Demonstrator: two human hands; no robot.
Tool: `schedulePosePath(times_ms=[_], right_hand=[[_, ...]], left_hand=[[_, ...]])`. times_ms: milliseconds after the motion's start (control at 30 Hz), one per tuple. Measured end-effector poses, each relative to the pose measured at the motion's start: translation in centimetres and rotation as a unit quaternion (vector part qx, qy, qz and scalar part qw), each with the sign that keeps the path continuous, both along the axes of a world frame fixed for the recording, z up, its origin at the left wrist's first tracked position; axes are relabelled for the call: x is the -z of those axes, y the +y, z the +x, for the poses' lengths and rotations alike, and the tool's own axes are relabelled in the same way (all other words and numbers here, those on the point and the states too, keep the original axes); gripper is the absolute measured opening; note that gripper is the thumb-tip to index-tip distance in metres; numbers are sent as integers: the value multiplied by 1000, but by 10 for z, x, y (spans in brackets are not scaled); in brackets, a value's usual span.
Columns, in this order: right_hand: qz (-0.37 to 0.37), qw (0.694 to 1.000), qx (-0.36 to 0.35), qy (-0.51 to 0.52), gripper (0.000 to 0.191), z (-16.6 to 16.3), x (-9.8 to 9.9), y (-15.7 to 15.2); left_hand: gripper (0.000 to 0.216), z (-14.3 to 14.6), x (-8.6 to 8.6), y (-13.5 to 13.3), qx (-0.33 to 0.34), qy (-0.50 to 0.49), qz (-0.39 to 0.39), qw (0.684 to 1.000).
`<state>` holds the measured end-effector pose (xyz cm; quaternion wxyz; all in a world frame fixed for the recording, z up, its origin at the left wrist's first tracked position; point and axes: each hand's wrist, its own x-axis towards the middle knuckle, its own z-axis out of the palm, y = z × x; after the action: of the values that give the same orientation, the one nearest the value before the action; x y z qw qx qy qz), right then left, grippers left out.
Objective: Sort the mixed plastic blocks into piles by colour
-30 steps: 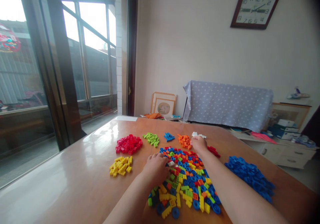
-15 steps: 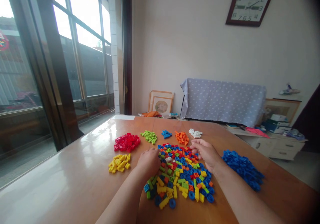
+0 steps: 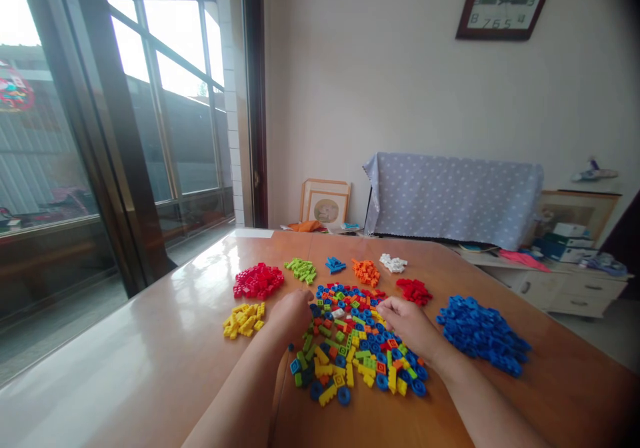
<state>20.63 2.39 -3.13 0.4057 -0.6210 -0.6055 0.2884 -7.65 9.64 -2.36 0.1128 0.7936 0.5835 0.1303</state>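
Observation:
A mixed heap of coloured building bricks lies in the middle of a wooden table. My left hand rests on the heap's left edge, fingers curled down among the bricks. My right hand sits on the heap's right side, fingers bent over the pieces; what either hand holds is hidden. Sorted piles surround the heap: yellow, red, green, light blue, orange, white, a small red pile and a large blue pile.
A tall window runs along the left. Behind the table stand framed pictures, a piece of furniture under a dotted cloth and a low cabinet with boxes. A clock hangs on the wall.
My right hand has drawn back from the far sorted piles to the right side of the mixed heap. My left hand stays at the heap's left edge. The camera shifted slightly.

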Motion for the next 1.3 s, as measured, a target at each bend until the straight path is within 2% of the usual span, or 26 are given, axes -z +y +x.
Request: schedulePosePath(times_ms=[167, 400, 533, 967, 1133, 1233, 1300], right_hand=[[40, 993, -16, -107, 32, 5, 5, 2], [43, 985, -33, -166, 25, -3, -3, -5], [29, 984, -38, -173, 24, -9, -8, -9], [52, 982, -46, -179, 24, -9, -9, -11], [48, 982, -52, -175, 24, -13, -10, -13], [55, 984, -59, -158, 18, -18, -12, -15], [76, 984, -69, -148, 25, -23, -14, -18]], left_hand=[[35, 3, -2, -4, -2, -3, 10, 1000], [31, 11, -5, -11, 27, 9, 25, 999], [29, 14, -8, -14, 41, 1, 31, 999], [21, 18, -17, -19, 38, 20, 45, 998], [21, 22, -29, -26, 48, -24, 64, 996], [20, 30, -31, -33, 83, -79, 71, 991], [20, 37, -29, -37, 112, -136, 48, 983]])
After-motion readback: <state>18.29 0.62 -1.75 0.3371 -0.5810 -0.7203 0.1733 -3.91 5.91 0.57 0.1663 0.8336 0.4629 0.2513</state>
